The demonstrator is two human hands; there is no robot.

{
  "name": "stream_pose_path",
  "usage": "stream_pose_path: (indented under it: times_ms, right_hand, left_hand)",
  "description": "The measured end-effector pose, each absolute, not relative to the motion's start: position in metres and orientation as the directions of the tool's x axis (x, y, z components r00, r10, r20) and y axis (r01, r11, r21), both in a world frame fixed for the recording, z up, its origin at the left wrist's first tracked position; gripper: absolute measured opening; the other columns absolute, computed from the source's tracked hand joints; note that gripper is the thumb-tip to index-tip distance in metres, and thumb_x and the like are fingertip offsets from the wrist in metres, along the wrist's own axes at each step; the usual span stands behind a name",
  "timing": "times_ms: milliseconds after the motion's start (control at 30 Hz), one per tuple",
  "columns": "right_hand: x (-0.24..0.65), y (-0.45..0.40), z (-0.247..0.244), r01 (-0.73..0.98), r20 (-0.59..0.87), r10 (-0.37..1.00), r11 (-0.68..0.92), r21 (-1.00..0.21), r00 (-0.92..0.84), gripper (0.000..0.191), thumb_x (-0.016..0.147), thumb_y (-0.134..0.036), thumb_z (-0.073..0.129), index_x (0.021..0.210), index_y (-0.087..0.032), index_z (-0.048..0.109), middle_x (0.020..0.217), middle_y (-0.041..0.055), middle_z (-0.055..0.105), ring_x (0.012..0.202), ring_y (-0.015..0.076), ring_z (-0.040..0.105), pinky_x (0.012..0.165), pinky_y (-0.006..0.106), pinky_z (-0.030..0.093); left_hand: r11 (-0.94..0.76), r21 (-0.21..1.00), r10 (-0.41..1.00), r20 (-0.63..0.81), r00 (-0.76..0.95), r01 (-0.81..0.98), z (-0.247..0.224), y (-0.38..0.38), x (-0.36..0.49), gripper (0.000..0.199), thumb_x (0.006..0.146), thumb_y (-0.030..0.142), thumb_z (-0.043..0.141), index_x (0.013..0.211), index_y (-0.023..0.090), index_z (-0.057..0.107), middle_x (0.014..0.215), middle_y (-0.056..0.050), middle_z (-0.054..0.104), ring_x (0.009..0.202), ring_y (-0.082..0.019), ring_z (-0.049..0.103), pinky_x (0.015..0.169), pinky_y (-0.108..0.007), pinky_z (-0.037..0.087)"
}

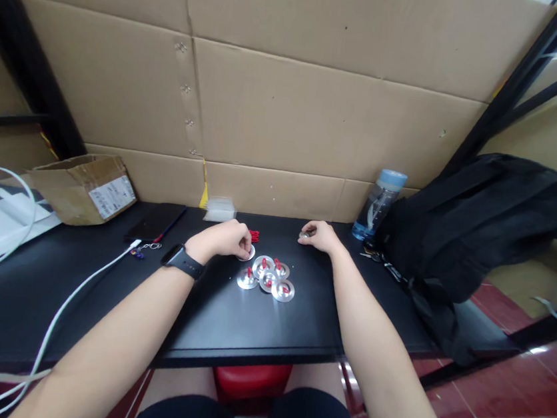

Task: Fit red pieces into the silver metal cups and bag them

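On the black table lie several round silver metal discs (pixel 283 291), overlapping in a loose cluster, each with a red piece at its raised centre; they resemble finger cymbals. My left hand (pixel 227 238), with a dark watch at the wrist, is closed on the edge of another silver disc (pixel 248 254), just behind and left of the cluster. Beside its fingertips is a small red bundle (pixel 254 236). To the right and farther back, my right hand (pixel 320 236) is closed in a pinch around a small silvery piece (pixel 303 235), mostly hidden by the fingers.
A clear plastic box (pixel 221 210) stands by the cardboard wall. At left are a phone (pixel 155 222), white cables (pixel 76 286) and an open carton (pixel 77 189). A water bottle (pixel 378 203) and black backpack (pixel 482 225) occupy the right side.
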State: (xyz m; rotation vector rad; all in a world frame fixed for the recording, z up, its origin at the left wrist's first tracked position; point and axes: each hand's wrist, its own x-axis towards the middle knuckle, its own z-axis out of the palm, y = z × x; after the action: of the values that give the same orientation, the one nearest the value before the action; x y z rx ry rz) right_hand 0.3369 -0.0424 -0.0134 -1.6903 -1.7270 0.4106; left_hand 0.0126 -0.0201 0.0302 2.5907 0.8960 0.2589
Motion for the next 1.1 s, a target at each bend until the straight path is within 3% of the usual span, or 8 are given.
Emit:
stream_pose_path:
  times_ms: [200,367,467,533,633,733,933,1100]
  right_hand:
    - [0.328,-0.046,-0.004,0.805,0.343,0.932,0.111,-0.583,0.120,0.018,0.073,-0.024,0.082,0.089,-0.021,0.075,0.097,0.0069,0.075,0.098,0.0241,0.070,0.091,0.035,0.052]
    - [0.309,-0.052,0.007,0.755,0.460,0.888,0.309,-0.579,-0.011,0.025,0.076,-0.021,0.077,0.100,-0.022,0.074,0.114,0.0089,0.070,0.111,0.0259,0.065,0.099,0.042,0.050]
    - [0.286,-0.061,0.014,0.541,0.478,0.859,0.494,-0.680,-0.183,0.050,0.074,-0.028,0.082,0.121,-0.026,0.066,0.133,0.0087,0.064,0.123,0.0266,0.061,0.099,0.043,0.051]
    - [0.270,-0.067,0.017,0.334,0.436,0.866,0.498,-0.800,-0.246,0.060,0.072,-0.034,0.086,0.126,-0.028,0.062,0.138,0.0080,0.062,0.124,0.0254,0.062,0.100,0.042,0.052]
    - [0.254,-0.071,0.018,0.067,0.389,0.879,0.421,-0.905,-0.277,0.063,0.066,-0.035,0.090,0.122,-0.026,0.063,0.127,0.0075,0.068,0.109,0.0214,0.069,0.099,0.040,0.054]
    - [0.249,-0.071,0.016,-0.012,0.376,0.880,0.390,-0.921,-0.290,0.060,0.063,-0.035,0.092,0.116,-0.024,0.066,0.115,0.0059,0.072,0.099,0.0195,0.071,0.099,0.039,0.056]
    - [0.259,-0.065,0.016,0.045,0.370,0.909,0.385,-0.922,-0.193,0.057,0.057,-0.032,0.094,0.107,-0.022,0.069,0.101,0.0038,0.071,0.094,0.0190,0.070,0.094,0.037,0.057]
    - [0.291,-0.051,0.009,0.395,0.388,0.921,0.350,-0.849,0.018,0.046,0.058,-0.026,0.089,0.100,-0.018,0.071,0.088,0.0025,0.070,0.079,0.0165,0.067,0.085,0.034,0.056]
  left_hand:
    - [-0.743,0.387,0.632,0.138,0.763,0.546,0.018,-0.014,0.011,0.018,0.063,0.013,0.068,0.048,0.025,0.065,0.051,0.000,0.067,0.043,-0.015,0.056,0.049,-0.026,0.037]
    - [-0.781,0.479,0.551,0.227,0.803,0.401,0.037,-0.023,0.010,0.011,0.074,0.020,0.069,0.064,0.024,0.072,0.064,0.000,0.073,0.054,-0.015,0.063,0.057,-0.025,0.044]
    - [-0.765,0.548,0.587,0.375,0.718,0.339,0.043,-0.030,0.019,0.013,0.086,0.028,0.066,0.083,0.021,0.076,0.079,-0.002,0.077,0.069,-0.017,0.069,0.066,-0.025,0.050]
    - [-0.724,0.630,0.636,0.454,0.624,0.280,0.041,-0.033,0.027,0.017,0.088,0.033,0.066,0.092,0.019,0.075,0.085,-0.004,0.078,0.075,-0.018,0.070,0.070,-0.026,0.052]
    - [-0.671,0.721,0.671,0.491,0.556,0.172,0.033,-0.034,0.038,0.022,0.086,0.036,0.070,0.096,0.016,0.075,0.090,-0.007,0.078,0.082,-0.019,0.072,0.077,-0.029,0.056]
    - [-0.642,0.757,0.684,0.491,0.539,0.125,0.027,-0.032,0.043,0.024,0.085,0.038,0.072,0.094,0.015,0.075,0.093,-0.008,0.078,0.086,-0.021,0.072,0.083,-0.033,0.057]
    - [-0.646,0.741,0.701,0.480,0.527,0.184,0.025,-0.023,0.036,0.023,0.085,0.037,0.071,0.094,0.016,0.071,0.092,-0.008,0.077,0.084,-0.020,0.072,0.081,-0.033,0.058]
    - [-0.728,0.586,0.665,0.475,0.577,0.356,0.015,-0.008,0.018,0.022,0.087,0.034,0.068,0.103,0.020,0.065,0.087,-0.004,0.075,0.079,-0.018,0.071,0.079,-0.032,0.054]
